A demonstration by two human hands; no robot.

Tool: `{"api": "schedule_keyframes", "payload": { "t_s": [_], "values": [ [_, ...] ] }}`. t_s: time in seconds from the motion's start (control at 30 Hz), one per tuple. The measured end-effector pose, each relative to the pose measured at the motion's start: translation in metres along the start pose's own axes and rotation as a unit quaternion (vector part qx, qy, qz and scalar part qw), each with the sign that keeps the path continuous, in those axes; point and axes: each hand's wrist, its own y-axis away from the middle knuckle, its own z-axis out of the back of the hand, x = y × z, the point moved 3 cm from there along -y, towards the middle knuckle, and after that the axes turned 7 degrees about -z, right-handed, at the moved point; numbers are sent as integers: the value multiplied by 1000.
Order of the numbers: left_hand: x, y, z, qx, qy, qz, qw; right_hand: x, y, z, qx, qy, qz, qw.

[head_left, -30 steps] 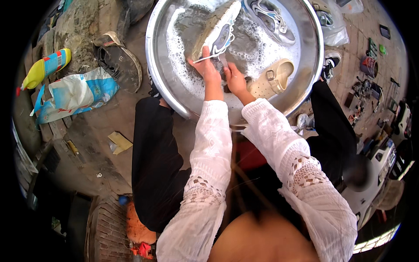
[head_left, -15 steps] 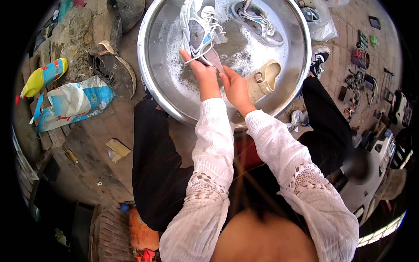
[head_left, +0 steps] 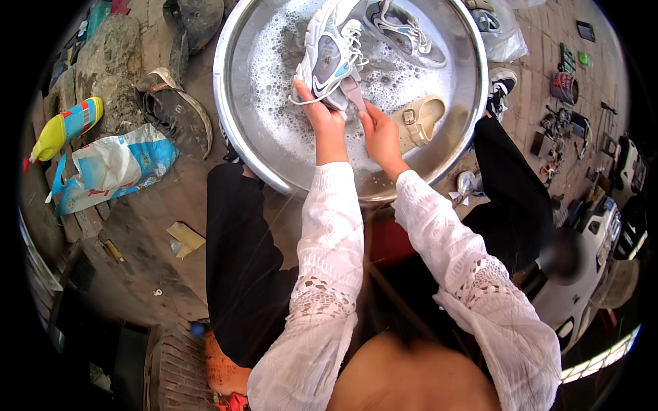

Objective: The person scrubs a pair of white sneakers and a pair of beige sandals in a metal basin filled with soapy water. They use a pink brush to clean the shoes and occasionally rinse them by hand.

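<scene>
My left hand [head_left: 321, 113] grips the heel end of a white-and-grey sneaker [head_left: 324, 48] with blue details and loose laces, held over soapy water in a wide steel basin [head_left: 228, 89]. In my right hand [head_left: 380, 140] is a flat pinkish-grey piece [head_left: 351, 92], its far end against the sneaker; I cannot make out exactly what it is. A second grey sneaker [head_left: 411, 41] sits at the back right of the basin. A beige clog [head_left: 423, 116] with a buckled strap lies beside my right hand.
On the left are a yellow squeeze bottle [head_left: 65, 130], a blue-and-white bag [head_left: 116, 168], a rough stone block [head_left: 110, 61] and worn dark shoes [head_left: 171, 113]. A plastic bag [head_left: 500, 38], a black sneaker [head_left: 502, 89], scattered tools [head_left: 555, 137] and a white vehicle [head_left: 576, 274] are on the right.
The held sneaker has turned from a sideways tilt to show its laces and upper. In the last half second it moved slightly right, along with my hands.
</scene>
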Motion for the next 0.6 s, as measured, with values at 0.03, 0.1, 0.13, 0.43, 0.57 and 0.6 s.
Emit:
{"api": "schedule_keyframes", "payload": {
  "t_s": [0.03,0.1,0.13,0.43,0.57,0.6],
  "values": [
    [4,1,0,-21,3,9,1000,10,-23,-2,-27,-23,16,999],
    [3,9,-16,-69,-20,19,997,6,-23,-4,-38,-42,15,998],
    [2,-2,-2,-43,-2,14,999,0,-3,-10,-17,-43,13,999],
    [10,3,18,-141,-19,-50,989,-20,-51,-23,-58,-38,18,997],
    [4,8,26,-141,-139,-116,973,-77,-60,-56,-43,32,4,999],
    [3,9,30,-132,-186,-129,965,-89,-56,-64,-56,69,16,996]
  ]
}}
